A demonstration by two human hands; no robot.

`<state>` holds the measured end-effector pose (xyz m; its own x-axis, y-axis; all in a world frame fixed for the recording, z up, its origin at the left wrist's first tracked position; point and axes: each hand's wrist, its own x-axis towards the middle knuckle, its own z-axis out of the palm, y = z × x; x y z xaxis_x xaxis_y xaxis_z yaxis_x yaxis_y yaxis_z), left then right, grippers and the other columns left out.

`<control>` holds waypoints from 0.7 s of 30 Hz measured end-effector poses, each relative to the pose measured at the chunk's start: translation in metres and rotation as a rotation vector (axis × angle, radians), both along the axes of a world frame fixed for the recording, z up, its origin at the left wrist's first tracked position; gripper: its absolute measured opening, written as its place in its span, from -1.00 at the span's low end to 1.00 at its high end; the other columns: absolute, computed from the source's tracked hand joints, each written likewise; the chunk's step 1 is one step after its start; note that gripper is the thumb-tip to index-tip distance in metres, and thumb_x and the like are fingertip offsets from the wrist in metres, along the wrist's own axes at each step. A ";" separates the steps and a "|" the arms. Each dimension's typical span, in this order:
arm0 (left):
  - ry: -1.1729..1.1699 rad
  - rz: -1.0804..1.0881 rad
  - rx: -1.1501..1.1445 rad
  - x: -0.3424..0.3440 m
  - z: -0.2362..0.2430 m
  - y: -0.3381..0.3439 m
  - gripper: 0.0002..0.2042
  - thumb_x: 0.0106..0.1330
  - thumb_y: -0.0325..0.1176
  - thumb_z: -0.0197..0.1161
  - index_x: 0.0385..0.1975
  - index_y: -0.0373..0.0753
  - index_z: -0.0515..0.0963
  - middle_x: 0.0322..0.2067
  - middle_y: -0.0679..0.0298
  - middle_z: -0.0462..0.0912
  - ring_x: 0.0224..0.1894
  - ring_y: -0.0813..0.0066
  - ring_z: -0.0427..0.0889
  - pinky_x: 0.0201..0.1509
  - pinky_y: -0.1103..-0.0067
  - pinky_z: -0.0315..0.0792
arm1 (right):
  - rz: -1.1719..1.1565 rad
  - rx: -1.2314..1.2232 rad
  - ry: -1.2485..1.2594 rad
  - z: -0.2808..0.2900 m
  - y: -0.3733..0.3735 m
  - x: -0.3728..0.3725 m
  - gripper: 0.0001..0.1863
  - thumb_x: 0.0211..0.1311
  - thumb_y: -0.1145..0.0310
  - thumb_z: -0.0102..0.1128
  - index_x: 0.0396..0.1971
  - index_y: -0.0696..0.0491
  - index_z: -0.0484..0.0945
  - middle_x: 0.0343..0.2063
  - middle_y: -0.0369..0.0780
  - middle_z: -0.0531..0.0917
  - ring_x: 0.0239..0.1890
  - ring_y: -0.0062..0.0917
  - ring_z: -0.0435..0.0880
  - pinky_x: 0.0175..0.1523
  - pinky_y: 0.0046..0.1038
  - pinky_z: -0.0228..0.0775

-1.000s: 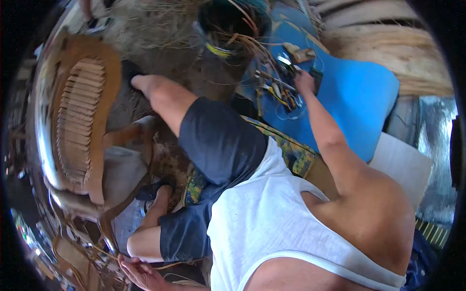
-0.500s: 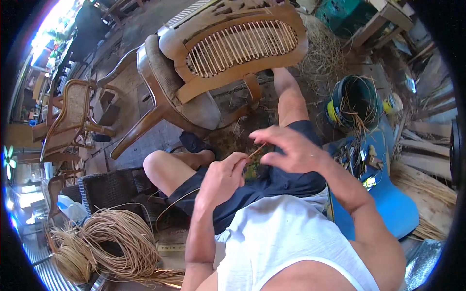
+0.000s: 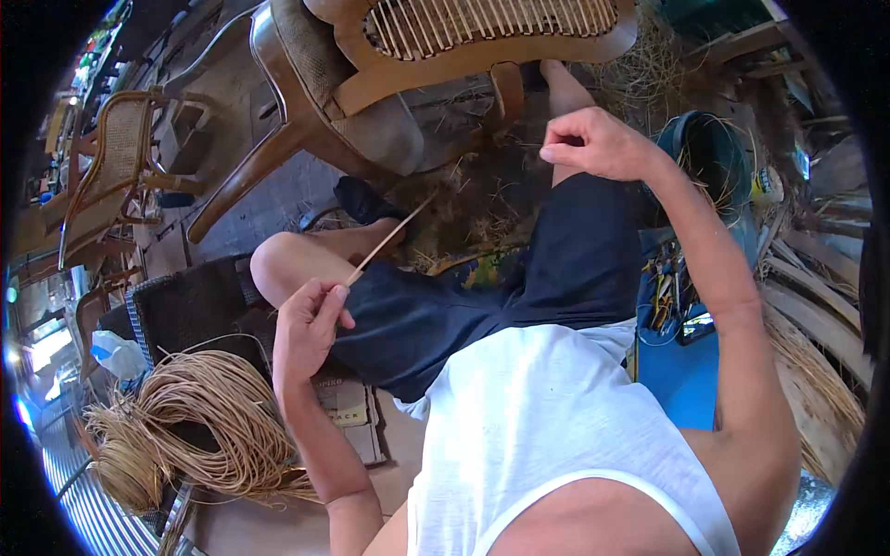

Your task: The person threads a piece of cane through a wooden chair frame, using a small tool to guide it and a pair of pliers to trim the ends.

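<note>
My left hand (image 3: 317, 313) pinches a pale rattan strip (image 3: 392, 237) above my left thigh; the strip slants up and away to the right. My right hand (image 3: 586, 144) is raised over my right leg, fingers curled and pinched; what, if anything, is between them is too small to make out. Beyond both hands a wooden chair (image 3: 338, 97) is tipped toward me, its oval back panel (image 3: 487, 23) laced with many parallel strands. A large coil of rattan (image 3: 209, 422) lies at my left.
More wooden chairs (image 3: 120, 171) stand at the left, with a dark woven piece (image 3: 185, 301) nearer me. At my right are a green bucket (image 3: 705, 153) with loose fibres, a pile of tools (image 3: 666, 287) on a blue board (image 3: 675, 375), and wood strips (image 3: 820, 287).
My view has swung from the tools at right toward the chair. My hands, close together half a second ago, have drawn apart: the right up and rightward, the left down with the strip.
</note>
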<state>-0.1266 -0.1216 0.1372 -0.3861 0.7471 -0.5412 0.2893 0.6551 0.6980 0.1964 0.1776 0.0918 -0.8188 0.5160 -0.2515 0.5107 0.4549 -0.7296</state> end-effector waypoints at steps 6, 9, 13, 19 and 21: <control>-0.469 0.231 0.285 0.046 -0.004 0.040 -0.80 0.50 -0.25 0.14 -0.20 -0.26 0.57 -0.64 0.37 0.52 -0.67 0.80 0.27 -0.59 0.82 0.07 | -0.100 -0.640 0.246 -0.011 -0.074 -0.038 -0.52 0.50 0.08 0.05 0.24 0.07 0.45 -0.23 -0.28 0.64 -0.27 -0.62 0.62 -0.13 -0.54 0.51; -0.565 0.072 0.154 0.067 -0.007 0.059 -0.77 0.49 -0.21 0.15 -0.21 -0.27 0.56 -0.66 0.40 0.51 -0.66 0.80 0.28 -0.59 0.81 0.08 | -0.113 -0.986 0.718 -0.021 -0.107 -0.067 -0.62 0.53 0.14 0.00 0.15 0.05 0.52 -0.34 -0.34 0.59 -0.41 -0.73 0.50 -0.27 -0.65 0.43; -0.477 -0.012 0.077 0.071 -0.014 0.059 -0.76 0.50 -0.22 0.13 -0.21 -0.29 0.57 -0.63 0.39 0.54 -0.66 0.78 0.29 -0.58 0.78 0.14 | -0.259 -0.917 0.751 -0.038 -0.111 -0.077 -0.70 0.53 0.22 0.02 -0.04 0.10 0.61 -0.42 -0.31 0.61 -0.47 -0.73 0.53 -0.35 -0.63 0.42; -0.111 -0.048 -0.097 -0.007 0.009 -0.002 -0.79 0.50 -0.26 0.14 -0.21 -0.27 0.60 -0.59 0.46 0.48 -0.61 0.80 0.26 -0.54 0.78 0.13 | -0.696 -0.989 1.041 -0.067 0.043 0.061 -0.68 0.48 0.16 0.08 -0.11 0.14 0.56 -0.47 -0.28 0.52 -0.54 -0.69 0.38 -0.39 -0.62 0.35; 0.007 -0.004 -0.071 -0.033 0.021 -0.029 -0.82 0.50 -0.29 0.13 -0.21 -0.27 0.58 -0.58 0.49 0.45 -0.59 0.82 0.26 -0.53 0.78 0.13 | -0.666 -0.999 1.194 -0.054 0.130 0.155 -0.63 0.44 0.32 0.12 0.02 0.35 0.48 -0.30 -0.20 0.59 -0.39 -0.63 0.53 -0.22 -0.61 0.51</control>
